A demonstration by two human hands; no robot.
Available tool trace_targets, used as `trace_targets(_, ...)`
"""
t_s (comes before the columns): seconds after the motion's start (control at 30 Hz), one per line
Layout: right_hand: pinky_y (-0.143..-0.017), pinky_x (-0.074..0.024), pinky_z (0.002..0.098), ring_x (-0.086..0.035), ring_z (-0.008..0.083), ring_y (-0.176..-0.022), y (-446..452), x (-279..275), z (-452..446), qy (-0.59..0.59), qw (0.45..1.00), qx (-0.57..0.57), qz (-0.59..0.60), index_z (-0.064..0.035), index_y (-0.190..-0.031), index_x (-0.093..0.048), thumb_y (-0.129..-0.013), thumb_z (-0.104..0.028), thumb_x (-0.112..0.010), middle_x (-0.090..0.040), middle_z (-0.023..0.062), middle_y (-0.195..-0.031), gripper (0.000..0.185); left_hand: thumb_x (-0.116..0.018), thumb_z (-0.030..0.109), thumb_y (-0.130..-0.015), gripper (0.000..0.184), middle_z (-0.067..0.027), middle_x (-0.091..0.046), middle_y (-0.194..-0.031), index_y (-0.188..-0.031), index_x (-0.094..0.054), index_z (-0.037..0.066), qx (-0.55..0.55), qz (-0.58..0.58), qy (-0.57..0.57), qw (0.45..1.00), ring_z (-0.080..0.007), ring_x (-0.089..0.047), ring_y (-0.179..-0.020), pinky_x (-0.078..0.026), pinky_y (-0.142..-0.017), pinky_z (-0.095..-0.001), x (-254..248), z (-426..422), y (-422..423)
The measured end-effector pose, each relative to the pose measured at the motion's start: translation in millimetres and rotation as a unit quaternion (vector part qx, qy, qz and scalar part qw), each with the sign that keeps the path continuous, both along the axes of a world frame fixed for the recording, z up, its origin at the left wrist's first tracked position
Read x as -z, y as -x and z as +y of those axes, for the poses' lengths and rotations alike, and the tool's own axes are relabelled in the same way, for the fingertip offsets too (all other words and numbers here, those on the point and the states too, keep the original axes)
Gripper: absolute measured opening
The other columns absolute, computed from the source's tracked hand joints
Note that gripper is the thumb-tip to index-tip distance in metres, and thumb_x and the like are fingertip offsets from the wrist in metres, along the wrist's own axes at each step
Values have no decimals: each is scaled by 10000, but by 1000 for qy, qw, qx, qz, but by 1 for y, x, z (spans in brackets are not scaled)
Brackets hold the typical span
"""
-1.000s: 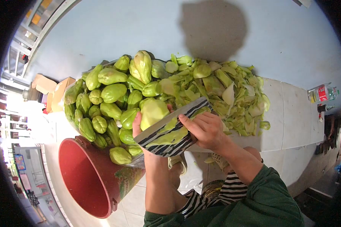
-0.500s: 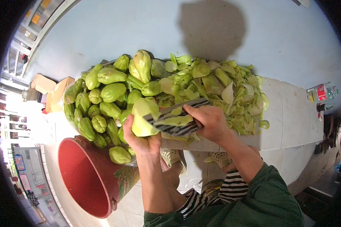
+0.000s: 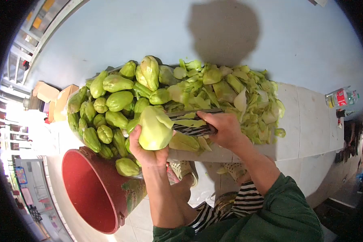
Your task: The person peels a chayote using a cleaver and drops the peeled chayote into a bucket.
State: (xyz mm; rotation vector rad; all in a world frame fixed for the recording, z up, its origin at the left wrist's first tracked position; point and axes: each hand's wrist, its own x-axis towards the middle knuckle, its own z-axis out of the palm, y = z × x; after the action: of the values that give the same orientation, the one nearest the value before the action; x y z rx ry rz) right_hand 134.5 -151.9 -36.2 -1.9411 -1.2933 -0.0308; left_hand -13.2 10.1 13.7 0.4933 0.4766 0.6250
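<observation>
My left hand (image 3: pixel 150 154) cups a peeled, pale green chayote (image 3: pixel 154 131) from below, with the thumb on its left side. My right hand (image 3: pixel 226 130) is closed round the handle end of a broad-bladed knife (image 3: pixel 193 129), the handle itself mostly hidden. Dark and light stripes show on the blade, and bits of green peel cling to it. The blade's left end is at the chayote's right side. Unpeeled chayotes (image 3: pixel 120 100) are piled behind and left of my left hand. A wide heap of peelings (image 3: pixel 246 101) lies behind my right hand.
A red plastic bin (image 3: pixel 103 181) lies tilted at the lower left, its mouth facing left. Cardboard boxes (image 3: pixel 64 101) stand at the left. A plastic bottle (image 3: pixel 342 97) with a red label is at the far right, by the pale blue wall (image 3: pixel 141 28).
The knife has turned to lie more level, and its tip has drawn back from the chayote's front to its right side. The chayote has tilted slightly in my left hand.
</observation>
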Motion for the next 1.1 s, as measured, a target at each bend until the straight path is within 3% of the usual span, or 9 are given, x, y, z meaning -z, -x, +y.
trace_targets(0.13,-645,-522,370,-662,309,-748,3,-6,-2,-14,1000,-24,14,-37,-1147,-651,-639,-77,-741,-685,130,-888,518,-575,374,-836,595,-232,-614,-1178,-1265,-522,-35,42,-38,-16,998,-327,-628,-1045,-515,-909,-450,2,4,2)
trace_targets(0.5,-626,-515,355,-659,296,-707,2,-17,-5,-27,998,-50,8,-26,-1144,-652,-632,-93,-755,-680,137,-858,526,-622,346,-785,594,-198,-643,-1114,-1219,-543,-53,17,3,-47,999,-351,-637,-992,-510,-910,-467,3,-3,3)
trace_targets(0.6,-622,-521,392,-665,301,-742,4,-19,-5,-3,998,-59,32,-65,-1177,-610,-638,-62,-707,-673,120,-825,547,-612,335,-774,610,-207,-629,-1139,-1237,-529,-53,10,27,-48,998,-346,-641,-969,-510,-909,-474,11,-4,4)
trace_targets(0.73,-606,-511,398,-648,298,-685,-2,-5,-1,-58,998,-27,-11,-65,-1200,-598,-645,-72,-704,-647,102,-761,565,-618,351,-764,622,-192,-630,-1135,-1237,-528,-43,67,-17,-46,996,-344,-640,-967,-521,-889,-476,5,-2,3)
trace_targets(0.87,-609,-513,399,-653,312,-703,2,-21,-7,-43,996,-79,-6,-57,-1217,-582,-652,-67,-695,-655,114,-788,576,-607,362,-762,632,-210,-633,-1128,-1233,-538,-53,42,-11,-54,998,-352,-635,-996,-521,-895,-477,7,-2,7)
trace_targets(0.93,-591,-505,385,-650,302,-677,3,-28,-8,-49,995,-82,-10,-44,-1178,-620,-651,-90,-719,-658,108,-776,538,-625,282,-731,761,-292,-542,-1233,-1347,-380,-93,69,-35,-34,996,-387,-584,-1094,-490,-954,-453,8,-4,7)
trace_targets(1.0,-574,-496,372,-647,292,-651,3,-26,-6,-54,995,-83,-14,-31,-1139,-657,-650,-113,-743,-661,101,-765,504,-640,269,-719,766,-300,-532,-1237,-1331,-376,-109,58,-34,-34,997,-400,-581,-1090,-478,-971,-457,6,-7,6)
trace_targets(1.07,-550,-480,374,-637,298,-627,3,-13,0,-129,991,-45,12,-54,-1128,-663,-661,-76,-717,-634,120,-724,471,-665,273,-704,770,-283,-537,-1214,-1323,-384,-90,34,-10,-51,998,-406,-596,-1054,-523,-886,-515,3,-10,2)
trace_targets(1.1,-550,-480,374,-637,298,-627,0,-5,0,-130,991,-43,11,-54,-1128,-663,-661,-76,-717,-634,120,-724,471,-685,301,-688,787,-264,-543,-1179,-1327,-393,-52,64,3,-48,997,-427,-609,-1000,-563,-744,-559,0,-11,5)
